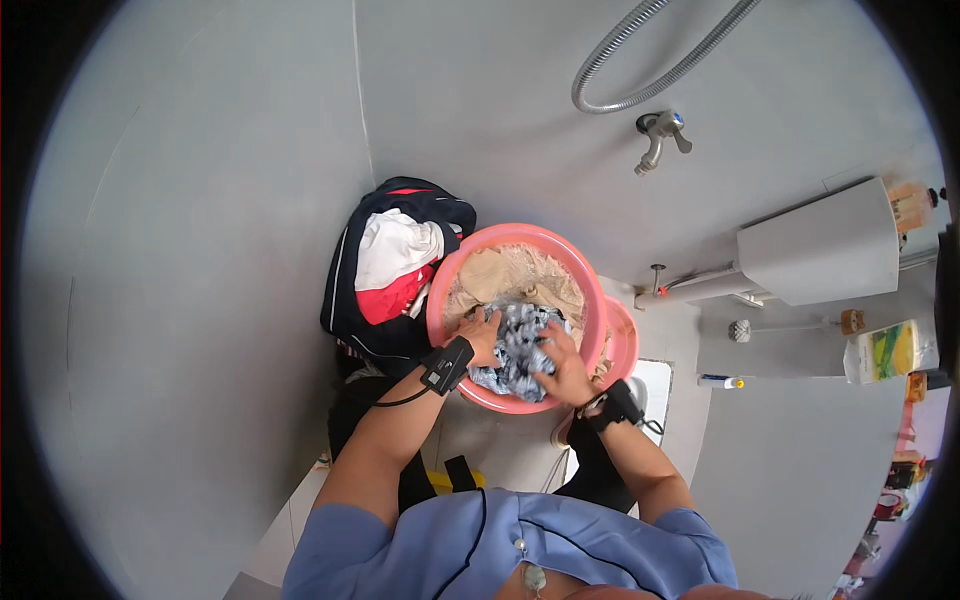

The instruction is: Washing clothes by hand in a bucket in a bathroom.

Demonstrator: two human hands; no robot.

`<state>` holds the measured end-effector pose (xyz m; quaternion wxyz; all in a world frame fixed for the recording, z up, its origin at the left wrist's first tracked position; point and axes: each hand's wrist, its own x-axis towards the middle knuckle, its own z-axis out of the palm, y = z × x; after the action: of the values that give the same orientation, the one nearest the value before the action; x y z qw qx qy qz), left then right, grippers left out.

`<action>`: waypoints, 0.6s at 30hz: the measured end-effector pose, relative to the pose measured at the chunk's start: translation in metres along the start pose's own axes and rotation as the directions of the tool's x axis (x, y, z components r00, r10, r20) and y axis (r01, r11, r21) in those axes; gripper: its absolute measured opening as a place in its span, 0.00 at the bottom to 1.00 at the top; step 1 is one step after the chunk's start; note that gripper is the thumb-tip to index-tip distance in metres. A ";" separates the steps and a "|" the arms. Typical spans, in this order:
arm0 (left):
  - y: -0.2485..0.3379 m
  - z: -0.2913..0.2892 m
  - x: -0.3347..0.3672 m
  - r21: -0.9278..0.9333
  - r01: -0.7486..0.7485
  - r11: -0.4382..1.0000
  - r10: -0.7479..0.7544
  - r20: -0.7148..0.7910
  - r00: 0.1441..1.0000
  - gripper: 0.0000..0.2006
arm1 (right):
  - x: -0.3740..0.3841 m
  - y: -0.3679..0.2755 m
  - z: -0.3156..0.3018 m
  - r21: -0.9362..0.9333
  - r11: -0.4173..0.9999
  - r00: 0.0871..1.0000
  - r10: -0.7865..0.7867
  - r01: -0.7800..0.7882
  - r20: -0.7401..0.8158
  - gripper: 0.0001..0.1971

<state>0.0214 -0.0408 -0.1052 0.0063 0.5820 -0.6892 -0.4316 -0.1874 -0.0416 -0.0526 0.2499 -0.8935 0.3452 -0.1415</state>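
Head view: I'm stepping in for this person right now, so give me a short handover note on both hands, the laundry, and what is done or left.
Left hand: closed on the blue-and-white patterned cloth, at its left side.
Right hand: gripping the same cloth from the right.
Cloth sits in the pink basin with beige cloth behind it.
A second pink basin peeks out at the right.
Dark, red and white clothes are piled left of the basin, outside it.
Done: two cloths in the basin. Left: that pile looks untouched.

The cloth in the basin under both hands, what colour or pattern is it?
The cloth is blue-grey with a white mottled print, seen in the head view.
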 end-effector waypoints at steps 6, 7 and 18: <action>-0.003 0.012 0.007 0.087 -0.055 0.995 0.057 -0.027 0.998 0.45 | 0.000 0.003 0.043 -0.315 0.933 0.948 0.244 -0.173 0.204 0.18; -0.001 0.011 0.009 0.096 -0.018 0.995 0.016 0.021 1.000 0.41 | 0.007 0.015 0.051 -0.326 0.918 0.936 0.298 -0.227 0.185 0.18; 0.021 -0.003 -0.004 0.121 0.085 0.989 -0.078 -0.064 0.995 0.10 | 0.066 0.066 0.048 0.292 0.691 0.690 0.713 -0.662 -0.122 0.21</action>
<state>0.0078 -0.0406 -0.0891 -0.0270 0.6214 -0.6897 -0.3708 -0.1551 -0.1122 -0.1234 0.3433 -0.6408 0.6638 -0.1756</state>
